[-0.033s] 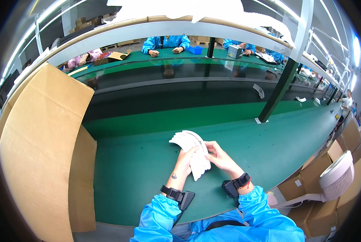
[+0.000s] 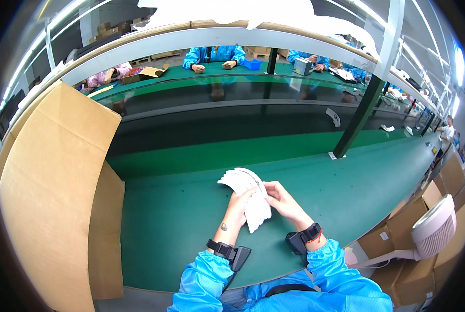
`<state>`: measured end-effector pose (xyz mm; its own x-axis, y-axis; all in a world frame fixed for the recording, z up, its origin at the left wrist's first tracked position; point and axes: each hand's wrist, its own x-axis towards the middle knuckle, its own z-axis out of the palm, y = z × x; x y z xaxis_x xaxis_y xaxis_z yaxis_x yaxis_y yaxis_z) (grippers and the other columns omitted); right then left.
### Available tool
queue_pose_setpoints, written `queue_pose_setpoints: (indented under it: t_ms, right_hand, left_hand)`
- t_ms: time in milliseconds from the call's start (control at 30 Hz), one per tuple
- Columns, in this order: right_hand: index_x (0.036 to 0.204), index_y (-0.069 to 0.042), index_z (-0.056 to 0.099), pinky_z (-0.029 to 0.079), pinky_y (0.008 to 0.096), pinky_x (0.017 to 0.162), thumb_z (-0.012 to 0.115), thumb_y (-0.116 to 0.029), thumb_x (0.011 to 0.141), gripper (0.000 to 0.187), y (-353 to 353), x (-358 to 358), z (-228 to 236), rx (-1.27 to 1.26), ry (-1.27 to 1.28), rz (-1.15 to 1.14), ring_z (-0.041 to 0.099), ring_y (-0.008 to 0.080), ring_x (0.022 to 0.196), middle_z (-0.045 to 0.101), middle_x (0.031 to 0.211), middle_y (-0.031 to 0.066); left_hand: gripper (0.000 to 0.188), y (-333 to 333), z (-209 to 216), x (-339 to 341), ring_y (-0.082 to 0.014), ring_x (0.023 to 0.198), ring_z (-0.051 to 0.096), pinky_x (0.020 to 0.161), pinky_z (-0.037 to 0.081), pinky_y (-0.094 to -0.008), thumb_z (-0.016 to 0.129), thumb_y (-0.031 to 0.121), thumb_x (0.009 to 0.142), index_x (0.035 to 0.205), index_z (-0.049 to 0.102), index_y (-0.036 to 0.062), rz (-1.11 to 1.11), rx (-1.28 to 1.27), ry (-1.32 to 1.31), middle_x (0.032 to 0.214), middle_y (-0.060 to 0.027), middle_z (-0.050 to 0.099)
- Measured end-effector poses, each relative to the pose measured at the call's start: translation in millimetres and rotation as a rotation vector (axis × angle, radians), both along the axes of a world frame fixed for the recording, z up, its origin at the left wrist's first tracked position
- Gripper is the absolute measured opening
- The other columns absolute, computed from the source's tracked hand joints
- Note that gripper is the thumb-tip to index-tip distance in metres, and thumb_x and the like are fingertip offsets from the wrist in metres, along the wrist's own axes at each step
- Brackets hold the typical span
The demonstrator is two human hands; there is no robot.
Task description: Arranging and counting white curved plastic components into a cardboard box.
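Observation:
Over the green worktop (image 2: 175,223) I hold a fanned stack of several curved white flat pieces (image 2: 257,210); their exact kind does not show. My left hand (image 2: 237,207) is closed around the stack's left side, its thumb lying on top. At the stack's right edge, my right hand (image 2: 285,203) pinches the outermost curved piece between thumb and fingers. Part of the fingers of both hands is hidden by the pieces. Both wrists carry black strapped devices, below which blue sleeves begin.
A tall open cardboard box (image 2: 56,187) stands at my left. Beyond the worktop runs a dark conveyor belt (image 2: 217,119) with a curved white piece (image 2: 334,117) on it. A green post (image 2: 360,119) rises at right, near a pink fan (image 2: 434,227) and cartons. Co-workers sit across.

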<state>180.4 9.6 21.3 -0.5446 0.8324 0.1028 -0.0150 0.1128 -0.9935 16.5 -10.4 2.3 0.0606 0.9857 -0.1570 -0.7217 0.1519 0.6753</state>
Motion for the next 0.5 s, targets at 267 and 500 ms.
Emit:
queue_pose_setpoints:
  t_ms: [267, 500]
  right_hand:
    - [0.129, 0.003, 0.043, 0.037, 0.0331, 0.101, 0.056, -0.014, 0.091, 0.043, 0.5, -7.9, -22.3, -0.219, 0.195, -0.266, 0.049, 0.0215, 0.118, 0.053, 0.125, 0.0152]
    - [0.130, 0.002, 0.044, 0.037, 0.0334, 0.102, 0.059, -0.011, 0.089, 0.046, -5.0, -6.9, -16.5, -0.199, 0.279, -0.206, 0.048, 0.0203, 0.118, 0.052, 0.127, 0.0147]
  left_hand:
    - [0.036, -3.1, 4.0, 0.2, -0.0214, 0.093, 0.062, 0.076, 0.053, -0.0326, 0.057, 0.006, 0.084, 0.117, 0.049, -0.0050, -0.009, -0.024, 0.143, 0.106, -0.0128, 0.059]
    - [0.038, -3.8, 9.3, -0.7, -0.0207, 0.090, 0.062, 0.075, 0.053, -0.0318, 0.059, 0.007, 0.084, 0.118, 0.050, -0.0052, -0.118, -0.038, 0.136, 0.103, -0.0117, 0.060]
